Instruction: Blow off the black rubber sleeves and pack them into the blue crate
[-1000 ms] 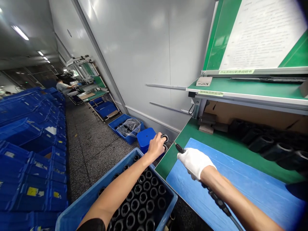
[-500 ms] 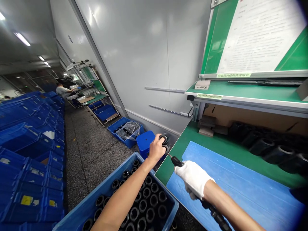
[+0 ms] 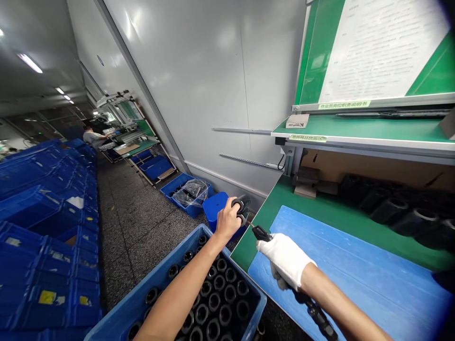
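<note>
My left hand (image 3: 227, 220) is bare and grips a black ring-ended cylindrical part (image 3: 242, 205) above a blue box. My right hand (image 3: 285, 259), in a white glove, is shut around a black corded hand tool (image 3: 262, 233). The tool's thin metal tip points toward the black part and sits close to it, with no contact that I can make out. Below my left forearm, a blue crate (image 3: 156, 265) holds several similar black rings (image 3: 216, 293). My gloved hand hangs over a blue mat (image 3: 355, 265) on a green workbench (image 3: 320, 210).
Several black cylinders (image 3: 391, 210) stand under a shelf at the bench's back. A printed sheet (image 3: 373, 47) is mounted above. A blue crate with a plastic bag (image 3: 186, 196) sits on the floor. Stacked blue crates (image 3: 46, 246) line the aisle, and a person (image 3: 92, 137) works far away.
The black part has risen and tilted in my left hand. The tool tip has moved down and left, closer to the part.
</note>
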A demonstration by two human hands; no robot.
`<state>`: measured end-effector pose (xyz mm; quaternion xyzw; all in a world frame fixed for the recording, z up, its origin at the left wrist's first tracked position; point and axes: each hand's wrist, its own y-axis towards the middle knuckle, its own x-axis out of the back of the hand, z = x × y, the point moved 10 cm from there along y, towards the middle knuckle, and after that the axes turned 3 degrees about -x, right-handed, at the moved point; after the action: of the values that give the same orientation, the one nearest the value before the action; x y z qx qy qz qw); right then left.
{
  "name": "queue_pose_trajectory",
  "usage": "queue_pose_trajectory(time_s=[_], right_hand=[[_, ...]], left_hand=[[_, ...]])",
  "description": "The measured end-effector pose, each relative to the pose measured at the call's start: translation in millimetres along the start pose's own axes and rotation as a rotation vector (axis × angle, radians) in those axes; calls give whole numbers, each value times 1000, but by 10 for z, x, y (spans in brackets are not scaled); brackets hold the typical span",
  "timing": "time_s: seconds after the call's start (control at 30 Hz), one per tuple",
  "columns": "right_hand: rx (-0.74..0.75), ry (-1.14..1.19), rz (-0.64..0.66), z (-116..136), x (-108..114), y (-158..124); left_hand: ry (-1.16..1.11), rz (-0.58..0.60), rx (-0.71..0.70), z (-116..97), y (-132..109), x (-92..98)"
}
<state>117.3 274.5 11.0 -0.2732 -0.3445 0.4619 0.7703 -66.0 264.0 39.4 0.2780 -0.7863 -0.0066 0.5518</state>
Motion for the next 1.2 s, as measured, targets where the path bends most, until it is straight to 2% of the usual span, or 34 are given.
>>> queue_pose_trajectory(time_s=[0.1,0.17,0.23,0.3,0.37,0.43,0.5,0.63,0.7,0.87,0.93,1.0,1.1,1.2], right_hand=[[59,100,63,31,-50,-40],[113,205,58,59,-20,-90],[121,245,33,35,13,-134],[85,230,28,-31,1,-156],[85,255,12,-61,-5,-165],[97,275,14,-71,-29,-163],[98,232,56,-83,-92,-157],[133,252,24,-77,-49,-168],[141,234,47,-68,-61,-199],[216,283,43,30,-41,-313],[204,245,96,42,-107,-314],[178,249,68,27,-71,-280],[148,216,38,-59,27,-244],[169,163,168,-235,36,-342]], left_hand=[[-192,-93,62,86,-1,43],[-482,-205,207,276,-21,28],[-891,-300,447,534,-95,-140],[-1326,-342,686,672,-189,-427],[-1660,-355,851,664,-257,-657],[-1839,-387,932,625,-306,-758],[-1890,-403,923,583,-327,-769],[-1842,-328,697,435,-257,-679],[-1845,-332,631,387,-242,-646],[-2024,-418,718,331,-292,-698],[-2089,-434,757,289,-300,-730],[-2110,-462,744,263,-291,-714],[-2053,-531,702,316,-339,-582],[-1879,-657,734,612,-668,-253]])
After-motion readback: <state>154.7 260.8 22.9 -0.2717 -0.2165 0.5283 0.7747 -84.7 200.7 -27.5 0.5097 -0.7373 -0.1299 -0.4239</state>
